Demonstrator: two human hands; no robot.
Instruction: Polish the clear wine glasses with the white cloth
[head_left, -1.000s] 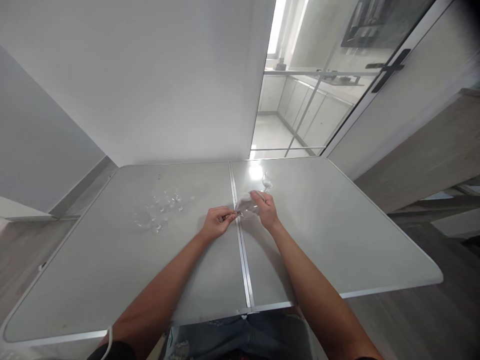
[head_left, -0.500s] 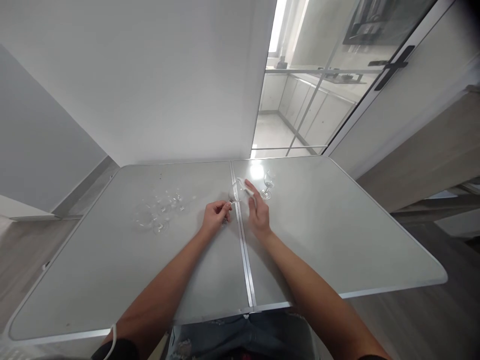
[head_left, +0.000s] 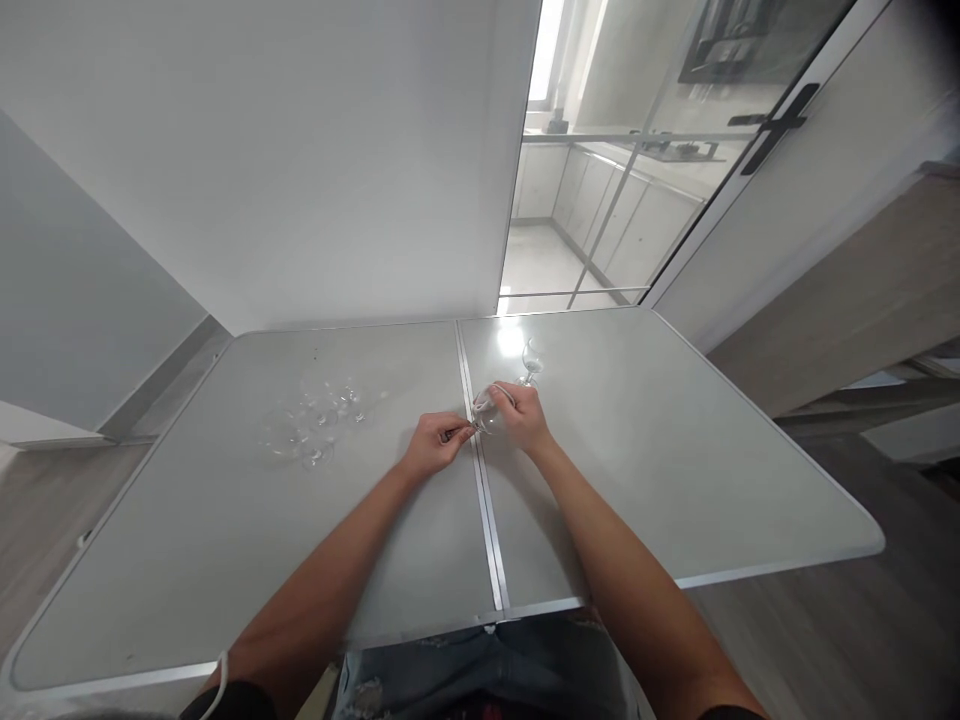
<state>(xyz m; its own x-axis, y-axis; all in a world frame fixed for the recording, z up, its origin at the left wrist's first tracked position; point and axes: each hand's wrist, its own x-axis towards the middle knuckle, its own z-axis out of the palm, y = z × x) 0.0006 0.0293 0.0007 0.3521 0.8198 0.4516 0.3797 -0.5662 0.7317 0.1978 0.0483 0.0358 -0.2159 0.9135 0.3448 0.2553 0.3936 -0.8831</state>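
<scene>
Over the table's middle seam, a clear stemmed glass (head_left: pixel 491 424) lies tilted between my hands. My left hand (head_left: pixel 433 443) is closed on its stem end, with the fingers pinched near the seam. My right hand (head_left: pixel 526 418) is wrapped round a small white cloth (head_left: pixel 485 400) pressed at the glass's bowl. Fingers hide part of the cloth and the bowl. Just beyond my right hand stands another stemmed glass (head_left: pixel 532 360), upright, its foot partly covered by that hand.
Several clear glasses (head_left: pixel 319 418) are grouped on the left half of the pale folding table (head_left: pixel 247 570), hard to tell apart. A white wall (head_left: pixel 337 180) rises behind the far edge. A glass-paned door (head_left: pixel 585 220) is at the back right.
My right hand has closed its fingers, bunching the cloth on the bowl. The held glass has swung lower and to the right, and my left hand has turned with it.
</scene>
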